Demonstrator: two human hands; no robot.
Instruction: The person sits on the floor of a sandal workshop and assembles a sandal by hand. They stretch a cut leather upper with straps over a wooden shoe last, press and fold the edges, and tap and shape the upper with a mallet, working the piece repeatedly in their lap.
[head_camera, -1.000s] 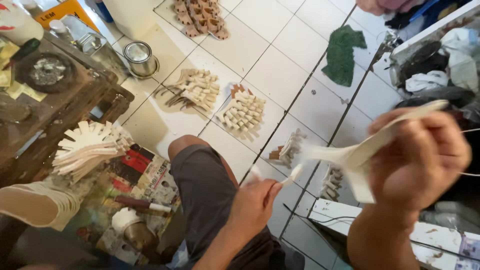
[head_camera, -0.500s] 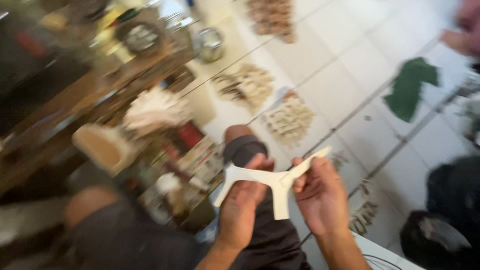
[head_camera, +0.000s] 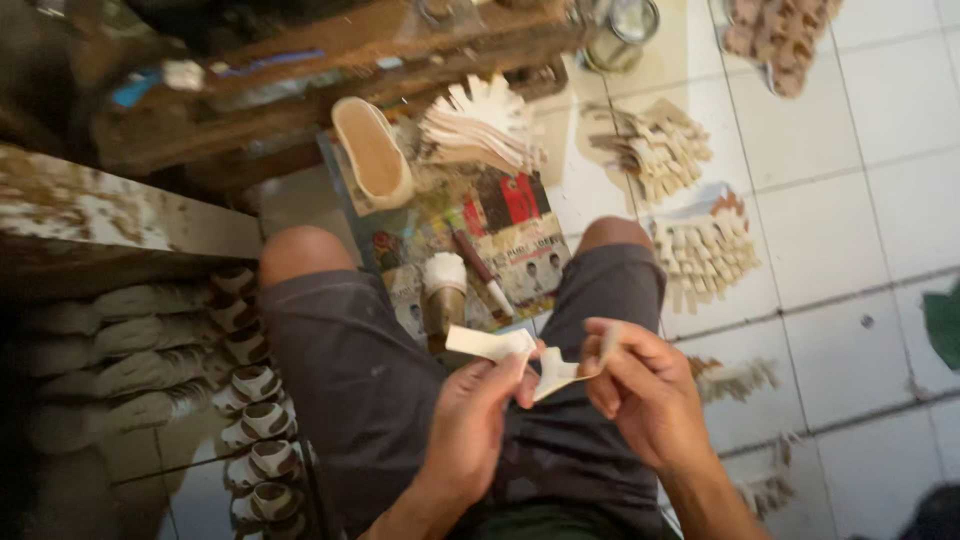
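Note:
Both my hands hold one pale Y-shaped sandal strap (head_camera: 500, 346) over my lap. My left hand (head_camera: 475, 420) pinches its left arm between thumb and fingers. My right hand (head_camera: 640, 390) grips its right end, fingers curled over it. I sit with knees apart in dark grey shorts (head_camera: 370, 380). Just beyond my hands a small jar with a pale cap (head_camera: 445, 290) and a brush (head_camera: 480, 268) lie on printed paper (head_camera: 510, 235) on the floor.
A cream sandal sole (head_camera: 372, 152) and a fan of pale straps (head_camera: 485, 125) lie ahead. More strap bundles (head_camera: 655, 150) (head_camera: 705, 250) sit on white tiles (head_camera: 860, 230). Stacked sandals (head_camera: 250, 400) line my left. A wooden bench (head_camera: 300, 70) and a metal tin (head_camera: 620, 30) stand farther off.
My view has swung down from the tiled floor to my lap. My hands have come together low over my shorts, still holding the strap.

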